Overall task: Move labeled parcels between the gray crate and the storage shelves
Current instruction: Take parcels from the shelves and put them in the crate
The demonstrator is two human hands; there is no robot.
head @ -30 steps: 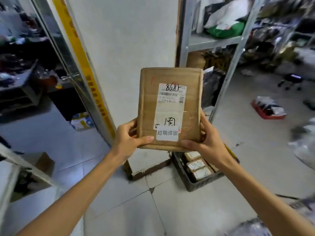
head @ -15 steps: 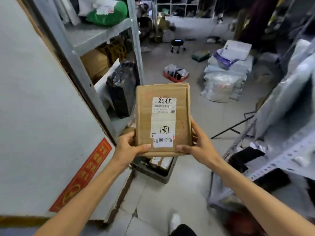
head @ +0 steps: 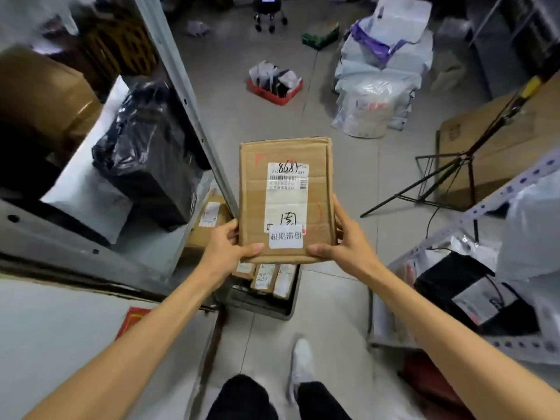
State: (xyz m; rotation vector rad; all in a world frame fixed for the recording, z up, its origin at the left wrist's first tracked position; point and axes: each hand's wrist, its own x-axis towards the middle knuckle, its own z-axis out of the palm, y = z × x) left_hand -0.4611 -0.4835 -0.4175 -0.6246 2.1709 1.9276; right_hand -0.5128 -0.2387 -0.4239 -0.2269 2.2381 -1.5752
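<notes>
Both hands grip the labeled cardboard parcel (head: 286,201) above the gray crate (head: 260,301): left hand (head: 225,251), right hand (head: 345,242), thumbs on front, fingers (head: 338,207) curled behind its lower corners

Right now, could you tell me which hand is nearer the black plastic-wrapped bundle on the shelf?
Left. The left hand is right of the black plastic-wrapped bundle; the right hand is farther right, across the brown cardboard parcel.
</notes>
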